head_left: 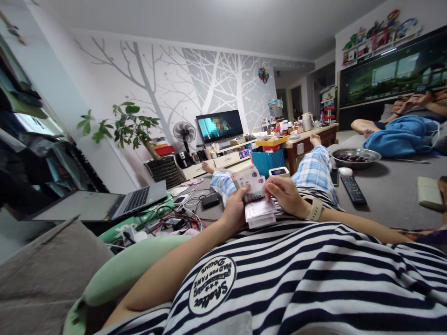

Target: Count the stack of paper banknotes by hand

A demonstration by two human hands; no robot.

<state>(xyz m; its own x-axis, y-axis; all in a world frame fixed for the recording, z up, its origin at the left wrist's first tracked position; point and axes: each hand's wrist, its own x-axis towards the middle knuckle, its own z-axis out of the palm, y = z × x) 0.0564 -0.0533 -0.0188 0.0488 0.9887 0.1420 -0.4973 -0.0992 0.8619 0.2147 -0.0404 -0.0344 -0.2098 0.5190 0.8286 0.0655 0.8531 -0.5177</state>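
A stack of purple-and-white banknotes (pixel 254 180) is gripped in my left hand (pixel 234 209), with the thumb lying across its face. The lower ends of the notes (pixel 260 215) fan out in uneven layers over my striped shirt. My right hand (pixel 285 194), wearing a pale watch on the wrist, has its fingers curled and pinched at the right edge of the notes. Its fingertips are partly hidden. Just beyond my hands stands a small white device with a dark screen (pixel 279 172), between my legs in blue plaid trousers.
Tangled cables (pixel 174 218) and an open laptop (pixel 139 197) lie at left. On the right are a remote control (pixel 353 190), a metal bowl of dark fruit (pixel 356 158) and a pale green wallet (pixel 430 193). Another person holds a phone (pixel 421 88) at far right. A cluttered table (pixel 307 135) stands ahead.
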